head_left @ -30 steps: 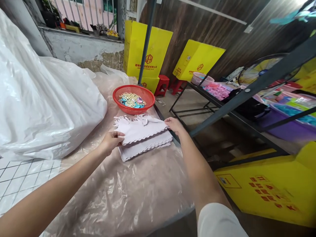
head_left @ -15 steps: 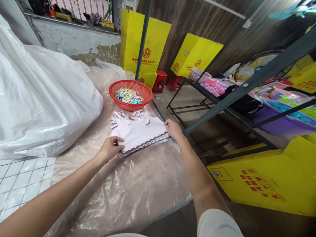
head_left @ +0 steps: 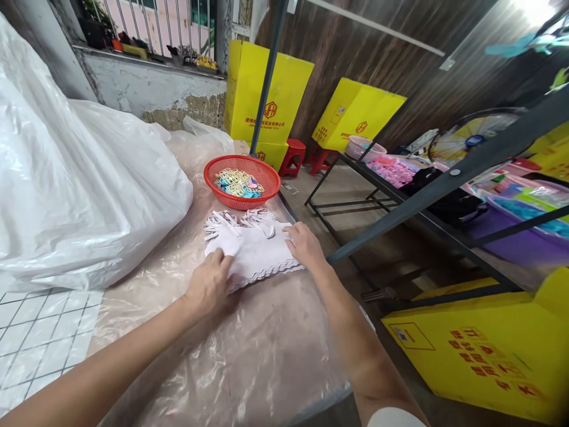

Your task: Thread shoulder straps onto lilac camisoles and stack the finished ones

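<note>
A stack of white cloth pieces (head_left: 262, 252) with wavy front edges and strips of the same cloth at the back lies on the plastic-covered table. My left hand (head_left: 212, 279) is at the stack's left side, its curled fingers closed on the cloth edge; the fingertips are partly hidden. On the right end rests my right hand (head_left: 306, 246), fingers apart and touching the top. Just behind the stack stands a red basket (head_left: 242, 200) with small cream, blue and pink pieces in it.
A large white plastic bag (head_left: 89, 196) bulges at the left. The dark metal frame (head_left: 400, 213) slants close by my right arm. Yellow boxes (head_left: 271, 89), a red stool (head_left: 293, 157) and a purple tub (head_left: 520, 228) stand farther off.
The top cloth piece has come down and lies lined up on the stack. My right hand went from pinching its corner to resting with fingers spread. My left hand moved slightly inward.
</note>
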Tool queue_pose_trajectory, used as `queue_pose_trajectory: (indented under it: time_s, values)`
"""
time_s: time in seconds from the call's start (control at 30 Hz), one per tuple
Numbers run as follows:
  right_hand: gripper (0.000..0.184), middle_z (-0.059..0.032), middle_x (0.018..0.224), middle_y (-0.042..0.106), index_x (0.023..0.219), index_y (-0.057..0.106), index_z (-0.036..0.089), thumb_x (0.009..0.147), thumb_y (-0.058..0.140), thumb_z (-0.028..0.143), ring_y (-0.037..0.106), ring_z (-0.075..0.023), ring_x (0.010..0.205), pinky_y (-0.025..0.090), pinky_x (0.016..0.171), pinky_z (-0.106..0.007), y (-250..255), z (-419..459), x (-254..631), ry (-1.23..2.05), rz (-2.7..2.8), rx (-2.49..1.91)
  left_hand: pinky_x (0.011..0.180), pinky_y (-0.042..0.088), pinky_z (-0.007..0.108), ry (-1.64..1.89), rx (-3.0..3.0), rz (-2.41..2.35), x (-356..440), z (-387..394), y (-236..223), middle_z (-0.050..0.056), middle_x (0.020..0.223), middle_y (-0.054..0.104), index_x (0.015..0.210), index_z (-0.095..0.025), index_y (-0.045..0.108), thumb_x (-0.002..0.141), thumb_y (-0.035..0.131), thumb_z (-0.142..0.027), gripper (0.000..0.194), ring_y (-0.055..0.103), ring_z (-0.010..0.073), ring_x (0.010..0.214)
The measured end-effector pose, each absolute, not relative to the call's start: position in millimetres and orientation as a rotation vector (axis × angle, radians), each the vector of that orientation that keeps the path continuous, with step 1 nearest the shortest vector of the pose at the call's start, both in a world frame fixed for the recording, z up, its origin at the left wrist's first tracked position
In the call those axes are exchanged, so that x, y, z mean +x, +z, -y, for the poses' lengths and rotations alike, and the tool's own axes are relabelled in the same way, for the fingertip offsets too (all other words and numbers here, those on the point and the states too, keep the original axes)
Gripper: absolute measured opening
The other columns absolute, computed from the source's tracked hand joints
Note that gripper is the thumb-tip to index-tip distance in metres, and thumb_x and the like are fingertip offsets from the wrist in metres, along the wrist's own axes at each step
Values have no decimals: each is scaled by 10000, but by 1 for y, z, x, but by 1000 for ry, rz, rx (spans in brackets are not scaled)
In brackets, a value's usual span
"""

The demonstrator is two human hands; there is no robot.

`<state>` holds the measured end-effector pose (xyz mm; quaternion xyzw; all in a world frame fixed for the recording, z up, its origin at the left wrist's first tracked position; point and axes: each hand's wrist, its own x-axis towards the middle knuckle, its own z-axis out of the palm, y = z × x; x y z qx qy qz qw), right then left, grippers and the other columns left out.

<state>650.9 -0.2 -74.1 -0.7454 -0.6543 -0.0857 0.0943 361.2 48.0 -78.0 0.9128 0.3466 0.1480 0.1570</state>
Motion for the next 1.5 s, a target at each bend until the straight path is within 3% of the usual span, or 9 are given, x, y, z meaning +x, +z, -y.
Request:
queue_pose_trajectory:
  time_s: [0.1, 0.2, 0.37, 0.57, 0.7, 1.03, 1.23, 1.33, 1.5]
  values:
    - [350, -111, 1066, 605, 1170, 670, 226, 859, 556, 115, 553, -258, 1020, 435, 869, -358, -73, -16, 638, -182, 2117, -2100, 935, 488, 443, 550, 2783, -577, 387, -56, -87, 169, 1232, 597, 1124, -159, 635, 958, 489, -375, 308, 570, 297, 1140]
    - [193, -86, 971, 639, 975, 721, 208, 855, 585, 140, 580, -221, 930, 423, 804, -322, -67, -36, 638, -25, 2087, -2101, 1080, 389, 519, 528, 2837, -337, 411, -65, -104, 188, 1459, 480, 1310, -148, 573, 967, 465, -476, 486, 411, 351, 1374]
    - [71, 16, 713, 641, 794, 684, 188, 794, 698, 258, 571, -134, 676, 422, 661, -237, -47, -81, 664, 332, 1835, -2055, 1150, 276, 557, 397, 2899, -261, 422, -67, -126, 165, 1499, 478, 1452, -160, 477, 979, 418, -504, 588, 358, 365, 1429]
    - [264, -111, 1057, 680, 1120, 617, 154, 914, 452, 175, 631, -189, 915, 471, 850, -307, -51, -111, 666, 115, 1426, -2042, 1150, 266, 566, 355, 2914, -271, 421, -64, -125, 178, 1520, 452, 1473, -150, 458, 966, 422, -555, 650, 355, 385, 1427]
    - [263, -166, 1145, 626, 1106, 625, 162, 907, 461, 213, 584, -260, 1059, 437, 970, -387, -79, -76, 663, -110, 1502, -1932, 1145, 276, 565, 340, 2904, -290, 421, -64, -123, 159, 1517, 463, 1468, -161, 465, 972, 387, -579, 653, 361, 387, 1423]
    - [195, -86, 843, 628, 897, 616, 177, 905, 563, 365, 575, -236, 857, 434, 793, -326, -110, 28, 682, -163, 1409, -2362, 1153, 281, 546, 389, 2929, -285, 418, -62, -129, 136, 1534, 449, 1463, -164, 471, 976, 355, -600, 663, 360, 382, 1427]
    - [174, -144, 950, 649, 916, 641, 161, 904, 472, 125, 577, -252, 919, 405, 756, -328, -89, 24, 674, -282, 1327, -2684, 1140, 306, 544, 423, 2947, -268, 418, -64, -134, 134, 1533, 451, 1479, -190, 455, 969, 364, -616, 671, 355, 373, 1436]
    - [251, -198, 1082, 624, 1023, 647, 131, 916, 420, 110, 564, -289, 1011, 429, 791, -360, -84, 17, 668, -413, 1258, -2676, 1146, 305, 540, 423, 2948, -272, 419, -65, -133, 133, 1528, 457, 1476, -195, 461, 961, 382, -620, 672, 368, 368, 1431]
    - [413, -154, 1367, 559, 1353, 544, 171, 990, 412, 318, 509, -276, 1254, 419, 1030, -392, -97, -4, 642, -297, 1731, -2251, 1144, 312, 557, 455, 2926, -391, 416, -60, -121, 113, 1556, 422, 1460, -230, 482, 994, 368, -534, 568, 320, 362, 1461]
